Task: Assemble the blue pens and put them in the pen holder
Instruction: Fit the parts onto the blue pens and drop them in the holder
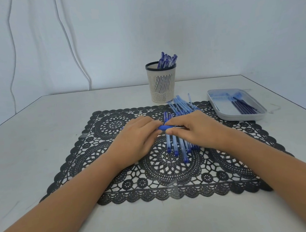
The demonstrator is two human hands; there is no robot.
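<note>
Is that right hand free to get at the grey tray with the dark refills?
Probably yes: the tray lies just right of the right hand, nothing standing between. But that hand and the left hand grip a blue pen, so it would have to let go first.

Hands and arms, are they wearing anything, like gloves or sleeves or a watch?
No. Both the left hand and the right hand are bare, without gloves. The left forearm and right forearm are bare too: no sleeve shows up to the picture's edge. No watch, bracelet or band sits on either wrist, and no ring shows on the fingers in view.
</note>
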